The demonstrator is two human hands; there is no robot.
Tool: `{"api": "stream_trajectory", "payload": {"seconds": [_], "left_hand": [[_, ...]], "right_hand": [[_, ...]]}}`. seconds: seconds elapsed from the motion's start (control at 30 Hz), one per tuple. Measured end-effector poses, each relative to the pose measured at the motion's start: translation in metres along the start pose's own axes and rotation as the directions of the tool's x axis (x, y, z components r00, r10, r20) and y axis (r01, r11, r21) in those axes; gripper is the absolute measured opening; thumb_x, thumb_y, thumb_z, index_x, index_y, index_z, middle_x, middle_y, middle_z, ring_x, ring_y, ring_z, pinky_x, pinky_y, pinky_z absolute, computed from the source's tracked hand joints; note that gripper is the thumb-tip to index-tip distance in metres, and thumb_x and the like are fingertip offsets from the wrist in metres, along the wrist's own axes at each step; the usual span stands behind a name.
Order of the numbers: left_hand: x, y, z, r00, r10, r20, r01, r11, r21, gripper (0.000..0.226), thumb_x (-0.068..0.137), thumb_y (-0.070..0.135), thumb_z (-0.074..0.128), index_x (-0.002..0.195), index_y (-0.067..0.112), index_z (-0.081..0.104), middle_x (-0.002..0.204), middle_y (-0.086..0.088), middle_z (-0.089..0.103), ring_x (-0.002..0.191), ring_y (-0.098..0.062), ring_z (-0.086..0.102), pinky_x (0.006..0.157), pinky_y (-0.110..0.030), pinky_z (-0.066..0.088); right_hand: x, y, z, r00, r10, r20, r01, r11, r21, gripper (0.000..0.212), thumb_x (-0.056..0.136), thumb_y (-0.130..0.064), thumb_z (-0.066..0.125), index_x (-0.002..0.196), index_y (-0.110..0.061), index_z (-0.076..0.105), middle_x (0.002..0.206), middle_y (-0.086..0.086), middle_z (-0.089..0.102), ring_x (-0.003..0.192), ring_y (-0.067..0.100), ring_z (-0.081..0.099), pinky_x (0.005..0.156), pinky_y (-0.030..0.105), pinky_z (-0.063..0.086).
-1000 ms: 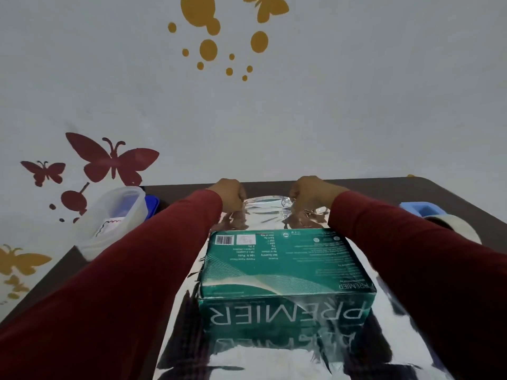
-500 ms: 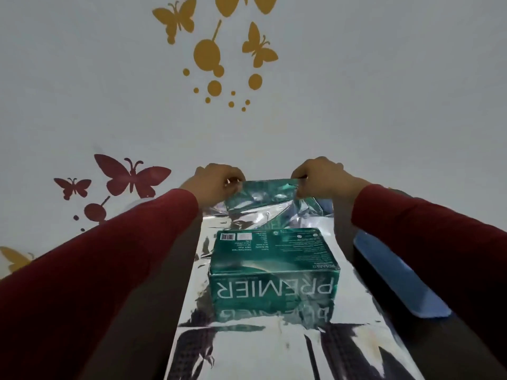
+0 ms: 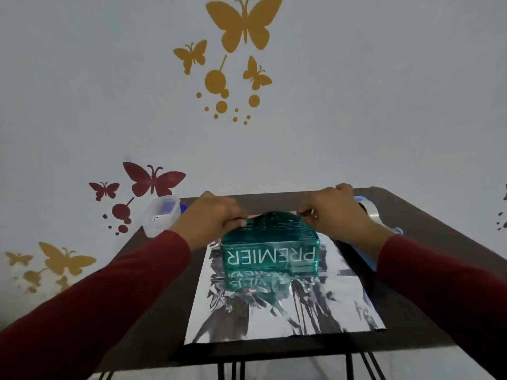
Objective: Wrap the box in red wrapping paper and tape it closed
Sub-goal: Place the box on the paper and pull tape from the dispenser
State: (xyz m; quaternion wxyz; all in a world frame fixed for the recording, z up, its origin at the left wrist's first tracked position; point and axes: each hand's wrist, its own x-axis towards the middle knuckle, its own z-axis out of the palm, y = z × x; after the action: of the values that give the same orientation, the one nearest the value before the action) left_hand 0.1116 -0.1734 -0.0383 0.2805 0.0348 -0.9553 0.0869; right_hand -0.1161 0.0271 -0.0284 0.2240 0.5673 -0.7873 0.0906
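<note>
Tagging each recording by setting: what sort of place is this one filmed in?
Probably a room at home, perhaps a child's room or craft corner: yellow butterfly wall decals and red butterfly decals on a plain pale wall, and a small dark table on thin metal legs pushed against it.

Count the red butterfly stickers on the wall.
2: a large red butterfly above the table's far-left corner, and a small red butterfly to its left. A cropped dark shape at the right edge may be another.
</note>
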Motion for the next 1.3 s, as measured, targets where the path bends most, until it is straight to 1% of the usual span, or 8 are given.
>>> {"api": "stream_trajectory", "payload": {"seconds": [0.2,0.3,0.47,0.67,0.83,1.07,1.17,1.3], "left_hand": [[-0.026,0.018,0.012,1.0,-0.001,0.026,0.001,1.0,-0.027,0.018,0.091,0.038,0.071,0.098,0.025,0.081,0.089,0.01,0.075,0.084,-0.013,0.07,0.073,-0.033,0.048],[-0.034,0.02,0.016,0.999,0.008,0.047,-0.006,0.999,-0.044,0.016,0.085,0.035,0.078,0.094,0.022,0.082,0.087,0.009,0.076,0.081,-0.014,0.069,0.072,-0.034,0.055],[-0.046,0.02,0.022,0.999,0.018,0.03,-0.019,0.999,0.03,0.015,0.087,0.023,0.08,0.101,0.022,0.082,0.089,0.005,0.074,0.079,-0.019,0.068,0.07,-0.04,0.056],[-0.052,0.032,0.03,0.993,0.102,-0.055,-0.095,0.988,0.123,0.022,0.073,0.006,0.09,0.093,0.011,0.082,0.069,-0.002,0.065,0.06,-0.022,0.06,0.053,-0.03,0.049],[-0.059,0.034,0.036,0.984,0.145,-0.098,-0.119,0.965,0.232,0.037,0.063,0.002,0.095,0.097,0.007,0.081,0.075,-0.005,0.069,0.063,-0.023,0.061,0.056,-0.031,0.048],[-0.067,0.027,0.046,0.975,0.198,-0.097,-0.16,0.937,0.31,0.042,0.067,0.004,0.093,0.106,0.006,0.079,0.081,-0.007,0.071,0.068,-0.025,0.063,0.06,-0.033,0.05],[-0.067,0.027,0.05,0.975,0.198,-0.102,-0.155,0.933,0.325,0.021,0.081,0.01,0.08,0.102,0.008,0.08,0.081,-0.005,0.071,0.071,-0.025,0.061,0.063,-0.035,0.051],[-0.058,0.048,0.047,0.978,0.03,-0.207,-0.009,0.995,0.099,0.017,0.087,0.022,0.066,0.079,0.014,0.079,0.072,0.002,0.067,0.071,-0.019,0.053,0.066,-0.036,0.045]], "right_hand": [[-0.034,-0.011,0.022,0.997,0.049,0.053,-0.051,0.998,0.035,0.018,0.097,-0.032,0.057,0.097,-0.03,0.075,0.095,-0.004,0.072,0.099,0.016,0.065,0.098,0.044,0.028],[-0.045,-0.009,0.029,0.996,0.063,0.061,-0.069,0.993,0.095,0.02,0.1,-0.037,0.058,0.099,-0.034,0.077,0.097,-0.009,0.073,0.102,0.009,0.063,0.102,0.046,0.027],[-0.059,-0.009,0.04,0.999,0.035,-0.027,-0.032,0.993,0.11,0.019,0.1,-0.031,0.063,0.104,-0.037,0.08,0.104,-0.014,0.072,0.111,0.009,0.062,0.109,0.052,0.026],[-0.072,-0.012,0.058,0.978,0.04,-0.204,-0.046,0.999,-0.024,0.024,0.066,-0.016,0.095,0.077,-0.031,0.08,0.071,-0.011,0.067,0.074,0.021,0.065,0.094,0.059,0.042],[-0.075,-0.014,0.065,0.958,0.032,-0.283,-0.047,0.998,-0.047,0.027,0.063,-0.018,0.097,0.08,-0.029,0.081,0.073,-0.01,0.069,0.078,0.022,0.064,0.094,0.058,0.04],[-0.079,-0.014,0.075,0.946,0.046,-0.322,-0.056,0.998,-0.02,0.03,0.062,-0.018,0.098,0.084,-0.032,0.084,0.078,-0.01,0.072,0.089,0.026,0.063,0.091,0.056,0.039],[-0.081,-0.012,0.077,0.948,0.024,-0.319,-0.047,0.997,-0.065,0.03,0.065,-0.021,0.097,0.091,-0.032,0.084,0.076,-0.01,0.071,0.09,0.025,0.063,0.094,0.056,0.035],[-0.083,-0.011,0.083,0.936,-0.024,-0.35,-0.013,0.995,-0.102,0.032,0.067,-0.018,0.095,0.095,-0.029,0.084,0.074,-0.009,0.069,0.09,0.025,0.064,0.097,0.058,0.034]]}}
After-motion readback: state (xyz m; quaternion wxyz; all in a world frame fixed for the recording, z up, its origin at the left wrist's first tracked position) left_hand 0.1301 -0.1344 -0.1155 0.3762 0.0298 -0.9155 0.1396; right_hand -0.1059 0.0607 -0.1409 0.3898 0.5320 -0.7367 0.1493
